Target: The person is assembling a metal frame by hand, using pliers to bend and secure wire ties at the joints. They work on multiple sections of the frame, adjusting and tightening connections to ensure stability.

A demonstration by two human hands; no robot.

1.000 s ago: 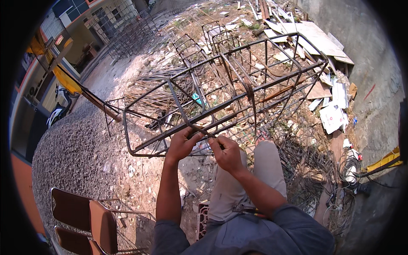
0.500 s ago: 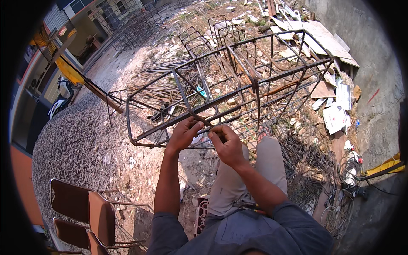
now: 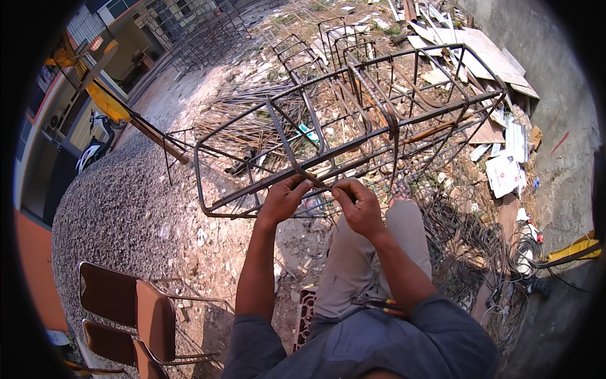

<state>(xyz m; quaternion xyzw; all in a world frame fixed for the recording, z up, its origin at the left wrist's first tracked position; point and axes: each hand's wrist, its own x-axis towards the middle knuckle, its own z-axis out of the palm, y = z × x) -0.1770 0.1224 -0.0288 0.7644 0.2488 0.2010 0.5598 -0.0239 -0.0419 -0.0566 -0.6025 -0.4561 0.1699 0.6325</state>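
at the boxy metal cage [image 3: 342,150], the left hand [image 3: 282,201] and right hand [image 3: 361,208] are pinched narrow, contents unclear, thin rods [image 3: 243,101] being partly hidden behind, coarse gravel [image 3: 113,221] piled leftward.

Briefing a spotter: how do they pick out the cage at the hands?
From the gravel heap at left, look right to the left hand and right hand. Directly ahead stretches the cage, long and dark. Unlike the loose rods beyond it, its bars form an open box frame.
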